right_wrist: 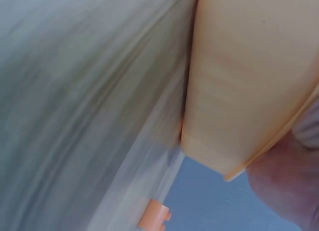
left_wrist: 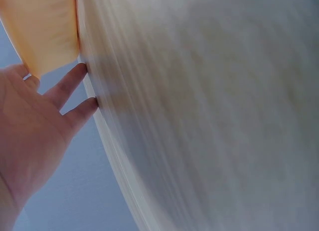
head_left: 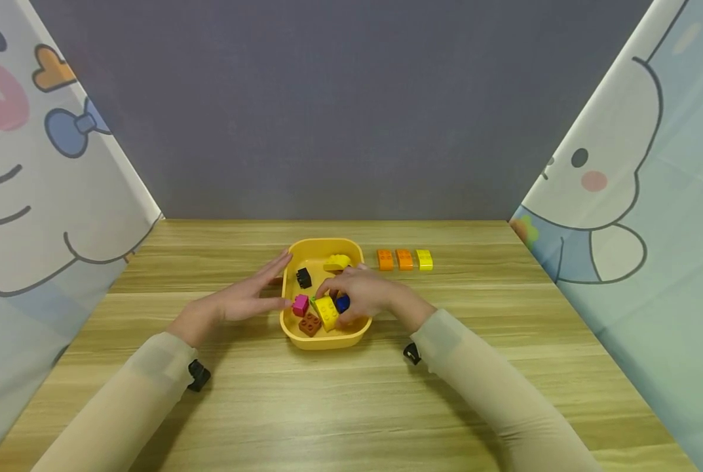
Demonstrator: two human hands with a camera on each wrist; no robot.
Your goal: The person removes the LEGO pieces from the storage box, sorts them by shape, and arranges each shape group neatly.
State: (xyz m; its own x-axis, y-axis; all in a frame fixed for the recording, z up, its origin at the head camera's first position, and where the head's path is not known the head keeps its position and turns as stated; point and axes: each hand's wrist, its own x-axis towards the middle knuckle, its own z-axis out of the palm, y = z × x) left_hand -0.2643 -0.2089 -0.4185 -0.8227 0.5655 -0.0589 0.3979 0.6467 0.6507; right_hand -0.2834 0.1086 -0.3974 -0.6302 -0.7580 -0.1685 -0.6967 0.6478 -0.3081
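A yellow plastic bin (head_left: 325, 343) holds loose toy building bricks. My right hand (head_left: 365, 292) reaches into it over the right rim, its curled fingers and thumb around a yellow brick (head_left: 327, 313). Beside that brick lie a dark blue brick (head_left: 342, 303), a brown brick (head_left: 310, 324) and a magenta brick (head_left: 301, 305); a bit of green shows next to it. My left hand (head_left: 247, 298) spreads its straight fingers along the bin's left side. In the left wrist view, two fingertips of the left hand (left_wrist: 35, 121) reach down by the tabletop. The right wrist view hides the right fingertips.
A black brick (head_left: 304, 278) and a yellow piece (head_left: 337, 262) lie farther back in the bin. To its right, an orange brick (head_left: 384, 259), another orange brick (head_left: 404, 259) and a yellow brick (head_left: 424, 259) stand in a row on the wooden table (head_left: 304, 406). A grey panel (head_left: 339, 111) rises behind.
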